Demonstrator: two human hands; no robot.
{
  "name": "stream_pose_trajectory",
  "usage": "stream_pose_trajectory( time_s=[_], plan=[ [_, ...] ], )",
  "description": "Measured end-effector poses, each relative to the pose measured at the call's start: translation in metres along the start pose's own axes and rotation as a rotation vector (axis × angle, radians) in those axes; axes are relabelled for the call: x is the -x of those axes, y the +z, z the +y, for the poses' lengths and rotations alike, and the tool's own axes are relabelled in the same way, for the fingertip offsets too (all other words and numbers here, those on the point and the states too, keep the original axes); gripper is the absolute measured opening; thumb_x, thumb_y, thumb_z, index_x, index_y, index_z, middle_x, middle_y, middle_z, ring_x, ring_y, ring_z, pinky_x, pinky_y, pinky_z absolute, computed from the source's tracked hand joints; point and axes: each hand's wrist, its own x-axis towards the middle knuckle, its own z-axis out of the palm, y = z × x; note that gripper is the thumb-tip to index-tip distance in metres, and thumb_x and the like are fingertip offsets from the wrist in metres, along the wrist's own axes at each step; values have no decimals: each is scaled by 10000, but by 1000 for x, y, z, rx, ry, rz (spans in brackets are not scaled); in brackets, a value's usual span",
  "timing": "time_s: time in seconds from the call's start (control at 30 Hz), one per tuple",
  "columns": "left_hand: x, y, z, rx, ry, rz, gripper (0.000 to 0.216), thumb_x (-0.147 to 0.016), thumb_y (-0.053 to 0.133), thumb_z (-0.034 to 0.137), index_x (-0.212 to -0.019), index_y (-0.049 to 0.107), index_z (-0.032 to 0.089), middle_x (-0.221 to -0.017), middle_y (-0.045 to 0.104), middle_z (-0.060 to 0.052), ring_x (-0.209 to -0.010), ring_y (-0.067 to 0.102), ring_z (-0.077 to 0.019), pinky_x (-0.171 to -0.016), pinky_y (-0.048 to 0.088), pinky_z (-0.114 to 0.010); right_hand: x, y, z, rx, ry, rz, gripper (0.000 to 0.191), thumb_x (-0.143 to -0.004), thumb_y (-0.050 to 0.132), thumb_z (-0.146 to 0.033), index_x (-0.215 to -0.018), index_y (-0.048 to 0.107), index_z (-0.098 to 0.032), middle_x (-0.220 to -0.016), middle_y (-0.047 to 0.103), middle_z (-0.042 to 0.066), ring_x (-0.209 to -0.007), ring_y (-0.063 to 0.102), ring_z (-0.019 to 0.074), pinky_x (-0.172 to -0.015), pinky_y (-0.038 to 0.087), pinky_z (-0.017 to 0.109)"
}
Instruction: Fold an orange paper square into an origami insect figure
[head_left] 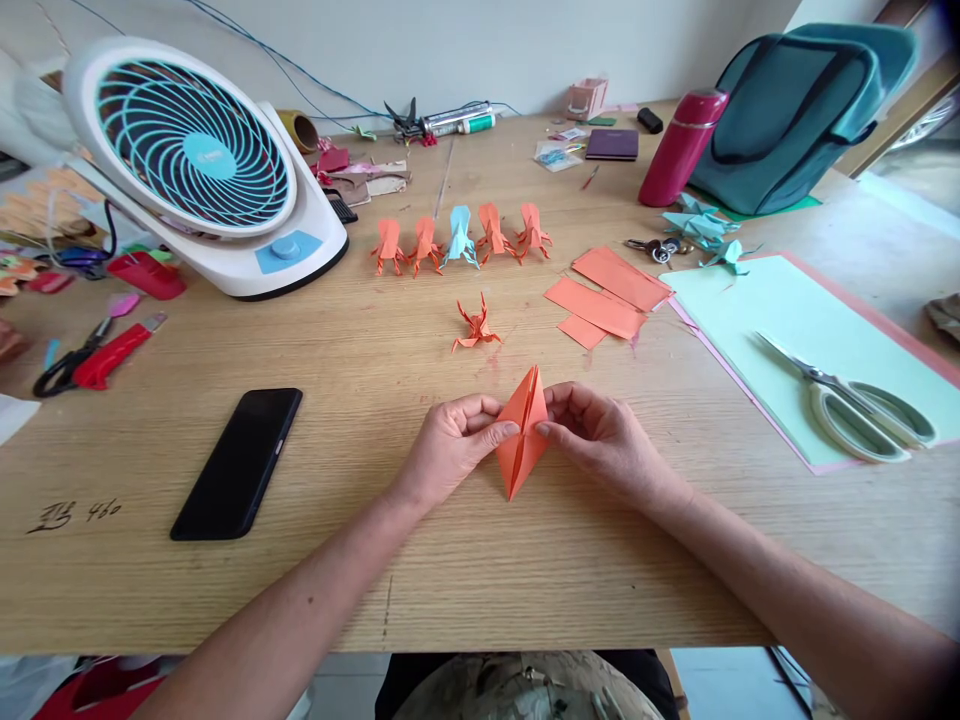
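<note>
An orange folded paper diamond [523, 450] with a slit down its middle is held upright between my two hands, just above the table. My left hand [457, 445] pinches its left side, thumb on the near face and fingers behind. On the right side, my right hand [600, 435] grips it the same way. Just beyond stands a small orange origami figure [476, 326] with thin bent legs. Farther back is a row of several paper figures, orange ones [491, 232] with a light blue one [459, 238] in the middle. Orange paper strips [600, 305] lie to the right.
At the left are a black phone [237, 463], a white fan [199, 150] and a red utility knife [112, 358]. Scissors [862, 400] rest on pale green paper sheets [739, 330] at right. Behind stand a magenta bottle [681, 150] and a teal bag [795, 120].
</note>
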Motion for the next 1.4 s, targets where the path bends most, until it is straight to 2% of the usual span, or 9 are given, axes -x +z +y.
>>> stream_pose_trajectory(
  time_s=[0.13,0.27,0.4,0.63,0.77,0.93,1.03,1.23,1.4],
  plan=[
    [1,1,0,-33,11,17,316,-776,815,436,-852,705,150,-772,762,-20,-670,673,-132,-653,501,-224,0,0,-4,24,16,-38,237,-901,678,-424,-980,662,-201,-869,666,21,-772,602,159,-693,489,288],
    [2,5,1,-39,-2,-12,313,-772,817,425,-885,718,150,-818,771,-31,-706,680,-134,-679,506,-223,1,1,-7,2,30,-42,265,-858,731,-432,-835,630,-188,-765,611,-16,-672,521,120,-610,419,255],
    [4,8,2,-49,-4,-53,298,-767,817,417,-834,708,148,-825,749,-31,-741,677,-145,-714,518,-239,1,2,-10,-56,37,-40,330,-802,784,-464,-767,610,-187,-722,584,-26,-644,488,113,-584,397,250],
    [6,12,-2,-202,87,-44,257,-841,745,374,-753,644,155,-687,582,34,-631,530,-91,-593,410,-196,0,4,-9,-97,30,-68,367,-829,740,-536,-792,616,-192,-747,595,-3,-676,519,131,-625,435,269],
    [8,15,1,-211,81,-23,211,-843,739,365,-853,685,161,-768,640,9,-710,576,-122,-652,459,-213,0,6,-4,-172,-4,-64,351,-842,739,-507,-764,586,-201,-763,583,-7,-700,530,135,-675,461,286],
    [11,17,5,-301,59,10,289,-811,742,308,-658,548,157,-629,502,46,-589,433,-82,-537,346,-194,1,6,-5,-106,-11,-68,324,-858,735,-485,-788,618,-191,-739,561,-14,-678,495,126,-636,423,272],
    [12,19,6,-375,69,-5,326,-808,715,265,-614,474,164,-600,455,60,-570,390,-71,-526,315,-192,1,6,-10,-94,6,-43,380,-821,760,-518,-720,607,-185,-684,530,-23,-633,462,116,-581,379,261],
    [11,18,5,-295,20,-8,268,-815,702,365,-708,567,161,-651,502,47,-579,433,-83,-535,346,-201,0,5,-14,-160,38,49,442,-797,767,-560,-661,575,-185,-612,489,-41,-567,409,93,-532,335,248],
    [9,12,2,-290,25,-4,301,-825,693,376,-681,538,162,-612,446,59,-544,382,-74,-493,289,-197,2,3,-19,-148,54,34,432,-828,723,-585,-693,623,-187,-638,584,-11,-582,529,117,-563,437,251]
  ],
)
